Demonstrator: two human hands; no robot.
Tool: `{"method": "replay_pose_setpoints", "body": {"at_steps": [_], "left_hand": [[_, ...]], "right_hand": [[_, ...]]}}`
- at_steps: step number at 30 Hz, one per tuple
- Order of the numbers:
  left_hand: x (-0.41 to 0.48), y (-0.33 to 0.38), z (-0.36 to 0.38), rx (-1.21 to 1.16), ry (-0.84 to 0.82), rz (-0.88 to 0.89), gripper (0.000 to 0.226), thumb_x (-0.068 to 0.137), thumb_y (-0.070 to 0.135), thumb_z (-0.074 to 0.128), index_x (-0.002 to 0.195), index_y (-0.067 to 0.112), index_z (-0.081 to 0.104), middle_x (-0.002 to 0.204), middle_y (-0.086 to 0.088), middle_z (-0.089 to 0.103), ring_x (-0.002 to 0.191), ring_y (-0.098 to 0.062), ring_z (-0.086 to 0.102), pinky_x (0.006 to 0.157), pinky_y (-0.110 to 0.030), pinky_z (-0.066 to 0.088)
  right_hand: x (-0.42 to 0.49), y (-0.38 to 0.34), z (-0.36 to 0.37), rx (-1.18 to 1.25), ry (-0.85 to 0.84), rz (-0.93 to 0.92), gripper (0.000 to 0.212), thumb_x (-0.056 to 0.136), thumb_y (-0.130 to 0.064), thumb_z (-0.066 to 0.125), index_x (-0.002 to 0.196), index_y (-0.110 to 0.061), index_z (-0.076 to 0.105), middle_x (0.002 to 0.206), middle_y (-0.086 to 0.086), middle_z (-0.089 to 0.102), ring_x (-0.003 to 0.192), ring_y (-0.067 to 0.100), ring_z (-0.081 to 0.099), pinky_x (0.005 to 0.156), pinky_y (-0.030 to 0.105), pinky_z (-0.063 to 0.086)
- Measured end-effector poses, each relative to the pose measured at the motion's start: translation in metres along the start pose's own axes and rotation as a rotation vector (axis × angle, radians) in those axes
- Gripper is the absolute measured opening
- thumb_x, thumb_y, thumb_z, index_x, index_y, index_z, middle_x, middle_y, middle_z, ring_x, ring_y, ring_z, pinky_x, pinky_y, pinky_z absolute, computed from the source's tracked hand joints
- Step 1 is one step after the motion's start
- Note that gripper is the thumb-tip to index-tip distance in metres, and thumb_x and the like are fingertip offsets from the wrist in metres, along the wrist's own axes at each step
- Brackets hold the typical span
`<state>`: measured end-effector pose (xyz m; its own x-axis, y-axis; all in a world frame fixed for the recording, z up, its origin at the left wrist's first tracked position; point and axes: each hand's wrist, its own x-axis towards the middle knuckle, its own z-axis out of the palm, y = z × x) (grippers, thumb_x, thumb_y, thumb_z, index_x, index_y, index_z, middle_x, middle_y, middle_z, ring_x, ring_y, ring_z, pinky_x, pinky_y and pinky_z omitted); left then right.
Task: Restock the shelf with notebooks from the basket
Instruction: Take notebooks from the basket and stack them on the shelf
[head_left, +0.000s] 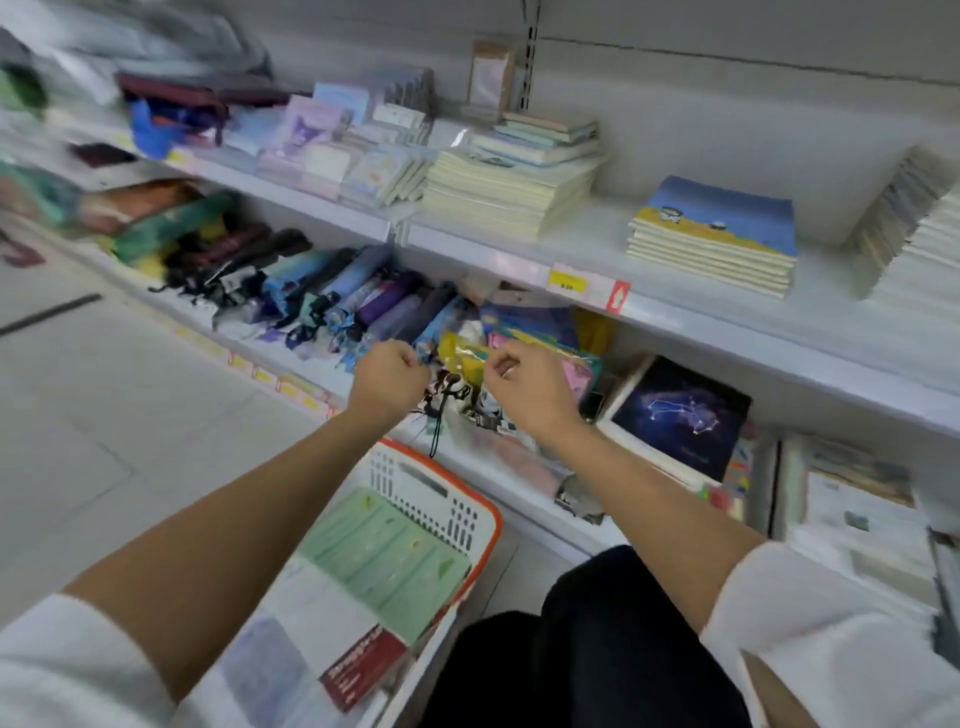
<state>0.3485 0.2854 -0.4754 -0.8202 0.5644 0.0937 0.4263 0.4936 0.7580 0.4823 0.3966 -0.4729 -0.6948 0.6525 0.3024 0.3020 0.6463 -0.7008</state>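
The white shelving unit (727, 332) is running from the upper left of the frame to the right edge. The white basket with an orange rim (491, 525) is sitting at lower centre, just in front of the unit.

On the upper shelf, a cream notebook stack (509, 202) is lying at upper centre. A stack of blue-and-yellow notebooks (717, 234) is lying to its right, and a further stack (909, 228) is leaning at the right edge. On the lower shelf, folding umbrellas (332, 296) are lying in a row at centre left. A dark constellation notebook (685, 410) is resting at centre right.

A green notebook (384, 561) is lying in the basket on top of other, blurred stock.

The left hand (387, 384) and right hand (530, 387) are hovering side by side at frame centre, in front of the lower shelf. Both are showing fingers curled inward. A yellow packet (462, 358) is sitting between them; whether either hand is pinching it cannot be determined.

A yellow price label (569, 282) is sitting on the upper shelf's front edge.
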Motion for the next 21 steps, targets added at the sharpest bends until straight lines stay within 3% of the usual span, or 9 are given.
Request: {"method": "replay_pose_setpoints", "body": {"at_steps": [3, 7, 13, 17, 21], "left_hand": [[-0.023, -0.058, -0.018, 0.079, -0.103, -0.133, 0.018, 0.082, 0.009, 0.059, 0.065, 0.008, 0.054, 0.069, -0.009, 0.055, 0.069, -0.025, 0.05, 0.061, -0.027, 0.037], [-0.06, -0.124, -0.038, 0.114, -0.121, -0.304, 0.017, 0.081, 0.01, 0.06, 0.065, 0.011, 0.055, 0.073, -0.007, 0.055, 0.073, -0.024, 0.051, 0.063, -0.028, 0.039], [-0.113, -0.202, -0.041, 0.025, -0.125, -0.566, 0.02, 0.082, 0.009, 0.064, 0.063, 0.011, 0.055, 0.067, -0.007, 0.054, 0.066, -0.024, 0.05, 0.061, -0.026, 0.039], [-0.146, -0.249, -0.042, -0.107, -0.067, -0.759, 0.021, 0.086, 0.004, 0.06, 0.067, 0.008, 0.054, 0.062, -0.01, 0.047, 0.051, -0.02, 0.04, 0.047, -0.02, 0.031], [-0.174, -0.289, -0.041, -0.221, -0.082, -0.947, 0.021, 0.087, 0.001, 0.061, 0.067, 0.003, 0.053, 0.056, -0.008, 0.039, 0.044, -0.018, 0.028, 0.037, -0.014, 0.022]], "right_hand": [[-0.024, -0.003, 0.041, 0.033, -0.158, 0.032, 0.008, 0.083, -0.01, 0.064, 0.078, -0.009, 0.069, 0.077, 0.003, 0.069, 0.074, 0.019, 0.063, 0.073, 0.039, 0.053], [-0.051, -0.007, 0.083, -0.043, -0.428, -0.012, 0.011, 0.085, -0.018, 0.065, 0.075, -0.015, 0.068, 0.076, -0.002, 0.068, 0.073, 0.018, 0.063, 0.072, 0.042, 0.055], [-0.104, -0.002, 0.14, -0.093, -0.703, 0.054, 0.009, 0.089, -0.019, 0.062, 0.086, -0.012, 0.066, 0.095, 0.003, 0.069, 0.093, 0.022, 0.062, 0.084, 0.04, 0.053], [-0.15, 0.004, 0.18, 0.013, -0.813, 0.252, 0.021, 0.089, -0.016, 0.064, 0.109, -0.011, 0.066, 0.114, 0.005, 0.063, 0.104, 0.019, 0.058, 0.09, 0.029, 0.047], [-0.183, 0.019, 0.207, 0.002, -0.91, 0.291, 0.029, 0.09, -0.017, 0.062, 0.118, -0.013, 0.062, 0.121, 0.004, 0.06, 0.111, 0.019, 0.057, 0.096, 0.029, 0.046]]}}
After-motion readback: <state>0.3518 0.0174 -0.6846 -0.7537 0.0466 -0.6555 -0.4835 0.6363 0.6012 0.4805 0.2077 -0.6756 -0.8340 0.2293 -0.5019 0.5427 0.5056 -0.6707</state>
